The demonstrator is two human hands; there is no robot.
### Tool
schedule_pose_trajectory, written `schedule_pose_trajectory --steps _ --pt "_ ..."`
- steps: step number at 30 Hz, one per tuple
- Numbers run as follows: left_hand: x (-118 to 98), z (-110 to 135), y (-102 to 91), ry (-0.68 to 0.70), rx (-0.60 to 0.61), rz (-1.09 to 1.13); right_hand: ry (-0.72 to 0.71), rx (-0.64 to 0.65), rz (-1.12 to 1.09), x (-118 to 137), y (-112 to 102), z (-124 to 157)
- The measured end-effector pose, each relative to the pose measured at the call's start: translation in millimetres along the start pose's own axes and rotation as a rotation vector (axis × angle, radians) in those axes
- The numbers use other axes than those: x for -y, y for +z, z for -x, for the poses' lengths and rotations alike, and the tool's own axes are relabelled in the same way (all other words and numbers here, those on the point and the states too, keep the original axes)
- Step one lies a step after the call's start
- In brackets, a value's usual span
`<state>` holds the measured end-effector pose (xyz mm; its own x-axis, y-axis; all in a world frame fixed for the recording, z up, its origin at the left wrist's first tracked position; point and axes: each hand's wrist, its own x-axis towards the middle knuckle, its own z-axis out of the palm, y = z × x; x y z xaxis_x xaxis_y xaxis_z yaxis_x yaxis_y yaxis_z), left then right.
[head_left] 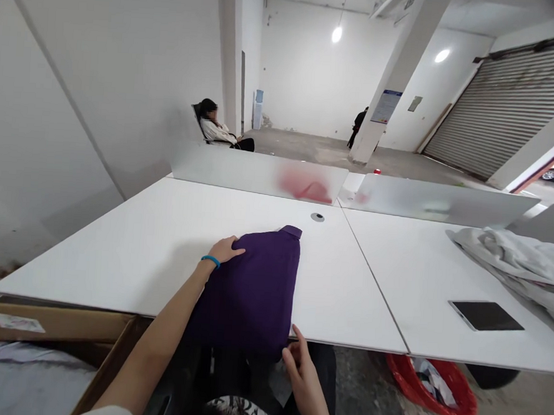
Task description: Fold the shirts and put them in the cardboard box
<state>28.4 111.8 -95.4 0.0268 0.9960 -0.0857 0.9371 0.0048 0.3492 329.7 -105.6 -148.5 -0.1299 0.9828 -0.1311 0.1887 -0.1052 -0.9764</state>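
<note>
**Purple shirt [248, 293] at the table's near edge, both hands at it**

The left hand [225, 250], a blue band at its wrist, lies open on the shirt's side without clutching it. The right hand [302, 375] curves by the lower hem, though whether its fingers pinch cloth is impossible to tell. The collar [290, 231] points away, while the lower end droops past the edge of the white table [161, 257]. With that overhang, a careless tug could drag the shirt off toward the floor. The person's body hides the hanging part, and no sleeves can be made out.
</note>
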Motion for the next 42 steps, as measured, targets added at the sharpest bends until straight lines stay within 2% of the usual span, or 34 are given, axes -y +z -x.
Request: schedule_pose_trajectory --steps 2,5,8,12,15,17,19,21,24,27,30,33,36,39,42 --pt "-0.3 -6.3 -10.7 0.002 0.091 0.007 0.063 -0.044 -0.21 -3.9 3.2 1.2" --pt "-7.1 -15.8 -22.1 0.066 0.202 0.008 0.19 0.004 -0.49 1.4 12.4 -1.7" --pt "-19.1 -14.6 -29.3 0.145 0.21 0.002 0.225 -0.053 -0.573 15.9 22.6 -7.3" --pt "-33.5 7.1 -39.3 0.195 0.101 0.022 0.132 -0.105 -0.479 41.5 28.9 -12.0" --pt "-35.8 30.6 -49.1 0.196 -0.021 0.057 0.075 -0.081 -0.338 60.6 25.2 -13.8" --pt "-28.1 47.5 -58.2 0.16 -0.096 0.076 0.036 -0.02 -0.249 72.4 22.3 -18.1" --pt "-10.2 69.3 -70.4 0.096 -0.181 0.082 -0.009 0.07 -0.185 84.1 24.2 -25.9" --pt "16.6 102.2 -86.0 0.025 -0.302 0.079 -0.067 0.181 -0.125 96.6 34.3 -34.7" --pt "64.8 178.1 -112.9 -0.12 -0.529 0.055 -0.144 0.39 -0.072 117.3 66.3 -42.9" --pt "111.4 274.0 -137.1 -0.403 -0.725 0.003 -0.183 0.69 -0.055 138.4 114.4 -43.3" --pt "151.7 362.0 -147.1 -0.673 -0.844 -0.029 -0.32 0.985 0.03 154.3 173.3 -42.1" --pt "187.9 420.6 -132.9 -0.92 -0.819 0.01 -0.59 1.107 0.243 155.8 236.4 -44.9" --pt "217.1 450.6 -96.6 -1.229 -0.641 0.137 -0.889 1.138 0.562 135.9 285.2 -50.0" --pt "230.0 468.7 -51.0 -1.384 -0.526 0.242 -1.046 1.082 0.869 103.2 301.3 -53.9" --pt "223.4 485.2 -8.5 -1.384 -0.508 0.324 -1.127 0.984 0.909 78.6 289.8 -56.3"
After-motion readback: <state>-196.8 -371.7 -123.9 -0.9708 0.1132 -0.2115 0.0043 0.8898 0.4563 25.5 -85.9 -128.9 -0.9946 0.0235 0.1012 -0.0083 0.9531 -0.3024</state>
